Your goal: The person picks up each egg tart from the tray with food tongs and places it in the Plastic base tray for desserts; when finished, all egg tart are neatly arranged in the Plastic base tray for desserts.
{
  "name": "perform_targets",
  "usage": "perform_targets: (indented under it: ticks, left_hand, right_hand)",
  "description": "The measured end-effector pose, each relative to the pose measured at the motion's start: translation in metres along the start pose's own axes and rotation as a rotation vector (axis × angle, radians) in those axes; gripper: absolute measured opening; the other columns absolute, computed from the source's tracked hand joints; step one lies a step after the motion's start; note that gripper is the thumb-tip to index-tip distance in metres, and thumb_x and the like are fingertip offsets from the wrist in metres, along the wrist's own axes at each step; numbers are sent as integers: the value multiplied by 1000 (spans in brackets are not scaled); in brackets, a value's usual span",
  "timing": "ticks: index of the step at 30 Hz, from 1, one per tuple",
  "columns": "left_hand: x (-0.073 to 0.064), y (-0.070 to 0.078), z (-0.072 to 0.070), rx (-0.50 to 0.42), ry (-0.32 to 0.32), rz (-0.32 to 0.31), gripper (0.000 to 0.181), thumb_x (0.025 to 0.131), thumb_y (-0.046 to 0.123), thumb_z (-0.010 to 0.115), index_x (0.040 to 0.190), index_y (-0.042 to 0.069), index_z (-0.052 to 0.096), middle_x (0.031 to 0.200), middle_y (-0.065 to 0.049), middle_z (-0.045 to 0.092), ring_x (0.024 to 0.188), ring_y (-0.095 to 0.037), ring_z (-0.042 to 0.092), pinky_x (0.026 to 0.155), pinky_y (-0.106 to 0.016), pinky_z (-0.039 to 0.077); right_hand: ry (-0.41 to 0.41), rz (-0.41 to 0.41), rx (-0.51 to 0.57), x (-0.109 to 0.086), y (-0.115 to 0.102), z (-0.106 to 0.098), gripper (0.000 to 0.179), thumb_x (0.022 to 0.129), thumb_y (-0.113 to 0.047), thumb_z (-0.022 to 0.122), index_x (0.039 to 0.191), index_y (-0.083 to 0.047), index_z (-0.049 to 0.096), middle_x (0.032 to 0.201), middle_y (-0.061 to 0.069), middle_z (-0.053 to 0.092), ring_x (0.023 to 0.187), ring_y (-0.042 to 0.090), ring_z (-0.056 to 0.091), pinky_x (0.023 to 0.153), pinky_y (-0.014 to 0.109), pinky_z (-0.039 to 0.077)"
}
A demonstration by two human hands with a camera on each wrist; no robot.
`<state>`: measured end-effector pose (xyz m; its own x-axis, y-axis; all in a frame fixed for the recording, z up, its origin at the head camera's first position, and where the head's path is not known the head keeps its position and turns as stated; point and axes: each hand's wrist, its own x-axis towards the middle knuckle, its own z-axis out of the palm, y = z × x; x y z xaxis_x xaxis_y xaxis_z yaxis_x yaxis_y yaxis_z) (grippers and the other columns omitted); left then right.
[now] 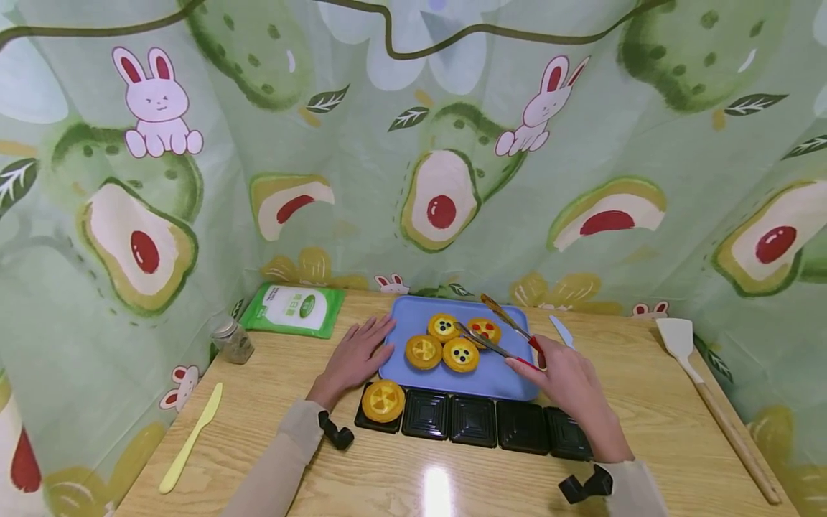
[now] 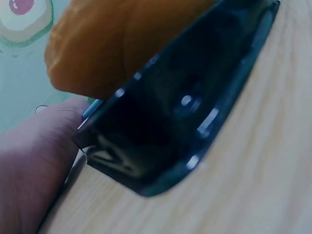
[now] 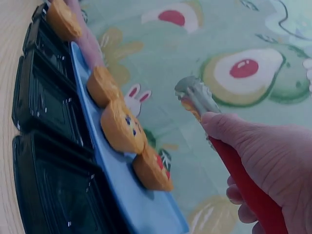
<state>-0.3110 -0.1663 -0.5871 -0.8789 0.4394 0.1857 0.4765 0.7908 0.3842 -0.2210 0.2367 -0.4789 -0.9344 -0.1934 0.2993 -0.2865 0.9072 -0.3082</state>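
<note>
My left hand (image 1: 354, 352) lies flat with straight fingers on the left edge of a blue tray (image 1: 413, 310). In my right hand (image 1: 571, 373) is a pair of red-handled tongs (image 1: 512, 324), its arms spread over the tray's right side. On the tray sit two egg tarts with dark berries (image 1: 461, 355), a tart with red toppings (image 1: 488, 329) and a tart with yellowish pieces (image 1: 423, 352). The tong tips hover around the red-topped tart; contact cannot be told. Another tart (image 1: 382, 401) occupies the leftmost black plastic box (image 2: 161, 126), beside my left wrist.
A row of several black boxes (image 1: 426, 414) runs along the tray's front edge. To the left are a green-white packet (image 1: 293, 310), a small jar (image 1: 232, 340) and a yellow knife (image 1: 192, 441). A blue knife (image 1: 561, 330) and a spatula (image 1: 720, 409) lie right.
</note>
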Motion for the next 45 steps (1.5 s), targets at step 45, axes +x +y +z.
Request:
perform_targets:
  ticks: [45]
  left_hand:
    - [-2, 5, -3, -43, 14, -13, 62, 110, 50, 44, 165, 24, 34, 170, 6, 30, 159, -27, 23, 128, -55, 13]
  right_hand:
    - [-180, 142, -33, 0, 32, 28, 58, 90, -60, 75, 92, -3, 64, 64, 1, 46, 54, 18, 46, 47, 31, 33]
